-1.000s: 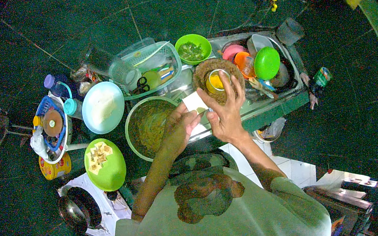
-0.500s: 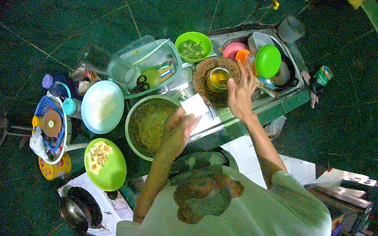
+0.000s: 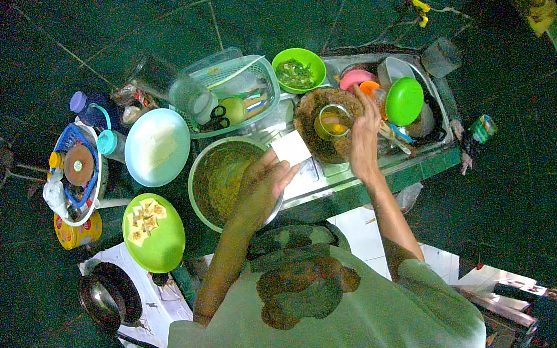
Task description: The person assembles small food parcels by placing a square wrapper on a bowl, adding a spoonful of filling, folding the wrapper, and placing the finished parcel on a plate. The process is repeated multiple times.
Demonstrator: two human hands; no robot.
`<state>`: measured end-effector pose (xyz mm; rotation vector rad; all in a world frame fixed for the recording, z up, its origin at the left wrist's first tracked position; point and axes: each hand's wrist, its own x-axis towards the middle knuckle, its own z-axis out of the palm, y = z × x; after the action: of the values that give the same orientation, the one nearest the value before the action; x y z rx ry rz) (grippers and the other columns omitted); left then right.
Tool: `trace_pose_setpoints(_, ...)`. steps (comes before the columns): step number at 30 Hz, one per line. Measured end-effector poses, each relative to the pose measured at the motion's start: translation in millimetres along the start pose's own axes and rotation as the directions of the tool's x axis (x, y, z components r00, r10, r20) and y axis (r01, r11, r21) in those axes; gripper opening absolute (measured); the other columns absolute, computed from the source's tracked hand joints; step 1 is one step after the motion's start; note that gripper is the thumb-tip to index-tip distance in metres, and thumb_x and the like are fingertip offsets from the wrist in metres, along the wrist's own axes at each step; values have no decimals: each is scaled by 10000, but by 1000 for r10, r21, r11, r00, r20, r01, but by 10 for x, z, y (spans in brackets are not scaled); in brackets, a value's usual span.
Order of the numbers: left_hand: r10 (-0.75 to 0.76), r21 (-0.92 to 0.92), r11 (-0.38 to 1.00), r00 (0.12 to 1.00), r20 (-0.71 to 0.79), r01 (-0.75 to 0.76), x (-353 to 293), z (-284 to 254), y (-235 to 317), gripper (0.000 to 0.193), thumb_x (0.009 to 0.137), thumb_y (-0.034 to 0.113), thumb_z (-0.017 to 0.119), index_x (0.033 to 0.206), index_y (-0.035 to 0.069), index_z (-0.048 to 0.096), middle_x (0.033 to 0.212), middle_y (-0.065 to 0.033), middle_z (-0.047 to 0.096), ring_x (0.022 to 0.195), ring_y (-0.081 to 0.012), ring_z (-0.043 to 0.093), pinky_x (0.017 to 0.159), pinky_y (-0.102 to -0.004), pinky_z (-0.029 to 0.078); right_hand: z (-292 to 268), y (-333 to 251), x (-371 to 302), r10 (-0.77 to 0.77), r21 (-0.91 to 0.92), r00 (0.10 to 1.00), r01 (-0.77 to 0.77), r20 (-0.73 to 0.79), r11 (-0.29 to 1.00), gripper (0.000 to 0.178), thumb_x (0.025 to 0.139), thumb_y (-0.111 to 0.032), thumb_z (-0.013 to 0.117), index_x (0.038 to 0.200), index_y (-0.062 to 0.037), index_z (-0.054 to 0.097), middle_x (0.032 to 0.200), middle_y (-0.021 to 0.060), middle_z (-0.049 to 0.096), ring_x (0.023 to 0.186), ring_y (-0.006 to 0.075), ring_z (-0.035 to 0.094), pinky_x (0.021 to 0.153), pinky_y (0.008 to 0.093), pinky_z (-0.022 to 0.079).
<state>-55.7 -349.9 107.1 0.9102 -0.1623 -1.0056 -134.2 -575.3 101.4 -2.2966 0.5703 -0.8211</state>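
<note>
My left hand [image 3: 271, 178] pinches the edge of a white square wrapper [image 3: 291, 148], holding it above the right rim of a large bowl [image 3: 204, 176] of yellowish mixture. Fingers stretched out, my right hand [image 3: 364, 139] is beside a clear glass [image 3: 333, 120] with something yellow in it. This glass stands on a round brown mortar-like piece [image 3: 308, 104]; whether my hand touches either one I cannot tell. At the left, a light-blue plate [image 3: 176, 134] bears a pale flat pile. Folded filled wrappers [image 3: 147, 219] lie on a lime-green plate [image 3: 156, 253].
A teal basket [image 3: 270, 109] with scissors and utensils stands behind the bowl, beside a green bowl [image 3: 317, 65] of chopped greens. Colourful dishes, including a green one [image 3: 404, 101], crowd the sink at the right. A dark pan [image 3: 102, 296] sits at lower left.
My right hand has drawn its fingers closer together and moved slightly right of the glass. The left hand still holds the wrapper. The whole view has shifted a little.
</note>
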Motion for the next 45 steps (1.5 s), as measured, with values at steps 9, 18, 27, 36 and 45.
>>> trace_pose_setpoints(9,-10,-10,1000,989,150,12,-75,76,144,438,928,55,537,1358,-17,490,1280,-88,575,1157,-146,555,1004,-302,461,-83,-911,-274,-310,-110,921,342,235,933,743,1001,-663,147,1185,-272,752,1596,163,295,1444,417,163,1177,570,65)
trace_pose_setpoints(18,14,309,950,994,107,-46,-160,-30,140,385,931,57,587,1307,-4,536,1187,-46,629,1099,-117,566,954,-276,476,-60,-809,-282,-311,-147,935,336,168,930,688,1028,-605,196,1192,-226,746,1593,158,295,1435,391,208,1177,530,89)
trace_pose_setpoints(27,318,446,803,917,240,-395,-14,-233,-70,337,966,46,544,1290,-40,508,1153,-87,610,1136,-165,573,1111,-344,430,241,749,-114,89,-496,986,-7,140,868,656,1037,-495,334,1230,50,644,1581,100,320,1454,451,186,1162,654,80)
trace_pose_setpoints(36,198,-423,893,978,72,-150,35,-333,-167,273,1016,87,481,1255,-44,476,1055,-59,526,1113,-233,576,1180,-433,376,239,590,-55,149,-349,985,-111,83,931,690,1045,-517,297,1269,49,621,1574,123,326,1440,422,243,1162,619,147)
trace_pose_setpoints(45,149,-349,932,982,117,-99,15,-261,-61,365,1045,173,485,1346,-14,397,1256,-102,496,1269,-265,518,1170,-482,369,-100,-879,-320,-365,55,925,361,101,931,668,1020,-597,258,1162,-160,743,1539,190,377,1412,375,275,1179,502,156)
